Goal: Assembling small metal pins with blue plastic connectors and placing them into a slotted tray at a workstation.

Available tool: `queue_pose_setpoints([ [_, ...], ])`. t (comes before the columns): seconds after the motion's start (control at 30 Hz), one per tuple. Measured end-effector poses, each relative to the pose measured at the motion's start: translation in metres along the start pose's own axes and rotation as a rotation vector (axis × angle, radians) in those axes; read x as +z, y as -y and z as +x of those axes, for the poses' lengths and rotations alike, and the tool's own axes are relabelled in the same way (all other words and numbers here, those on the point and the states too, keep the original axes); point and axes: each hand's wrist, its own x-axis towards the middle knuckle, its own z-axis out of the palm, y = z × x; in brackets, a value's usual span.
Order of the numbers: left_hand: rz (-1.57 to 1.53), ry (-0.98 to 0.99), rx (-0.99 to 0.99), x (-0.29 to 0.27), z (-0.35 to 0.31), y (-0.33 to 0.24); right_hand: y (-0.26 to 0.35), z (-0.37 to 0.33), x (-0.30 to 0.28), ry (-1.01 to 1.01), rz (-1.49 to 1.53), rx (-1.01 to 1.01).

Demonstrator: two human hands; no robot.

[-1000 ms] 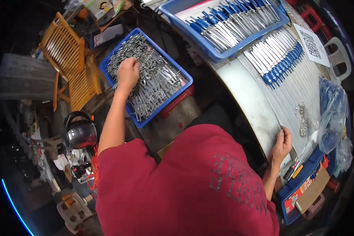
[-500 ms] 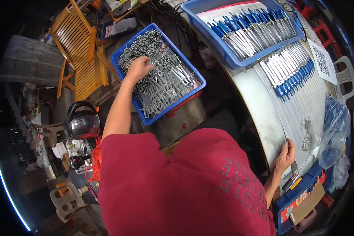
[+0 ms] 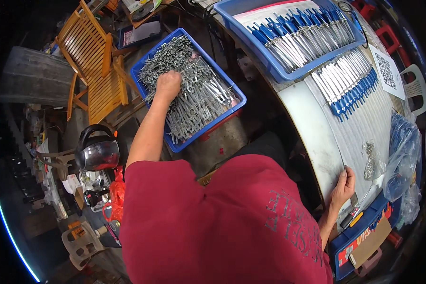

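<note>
While the left hand [image 3: 169,85] curls over metal parts [image 3: 191,108], fingertips hidden and grip impossible to tell, the right hand [image 3: 343,188] rests on the table [image 3: 304,116], its grip also unclear; the metal parts fill a blue tray [image 3: 210,126], left of blue-and-white rods [image 3: 347,86]

your view is unevenly lit: the white tabletop [image 3: 305,128] at your right is brightest, while the space under its edge falls nearly black. a bluish-white streak of light [image 3: 13,244] burns at the lower left, bent by the fisheye. you get small glints off the metal parts [image 3: 191,116] by your left hand [image 3: 168,86], the kettle [image 3: 99,155] and the clear plastic bag [image 3: 401,156]. the middle looks fairly sharp; toward the dark rim, details smear and straight edges curve.
</note>
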Motion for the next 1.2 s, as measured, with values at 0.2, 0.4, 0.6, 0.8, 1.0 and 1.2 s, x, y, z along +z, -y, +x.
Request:
queue_pose_setpoints([
  [0.2, -0.004, -0.095, -0.102, 0.002, -0.007, 0.003, -0.002, 0.000, 0.000, -0.003, 0.016, -0.001],
  [0.4, 0.025, -0.199, -0.128, -0.014, -0.005, 0.004, -0.003, -0.002, -0.002, 0.030, 0.006, 0.020],
  [0.6, -0.008, -0.239, -0.124, -0.062, 0.000, 0.008, -0.003, -0.001, 0.000, 0.003, 0.049, 0.024],
  [0.8, -0.515, -0.242, 0.124, -0.151, 0.018, -0.017, 0.001, 0.000, -0.004, -0.020, 0.070, 0.053],
  [1.0, -0.807, -0.154, 0.516, -0.200, 0.028, -0.096, 0.037, 0.008, -0.002, 0.138, 0.066, -0.082],
  [1.2, -1.146, -0.028, 0.983, -0.205, 0.040, -0.192, 0.090, 0.027, 0.012, 0.556, 0.238, -0.247],
])
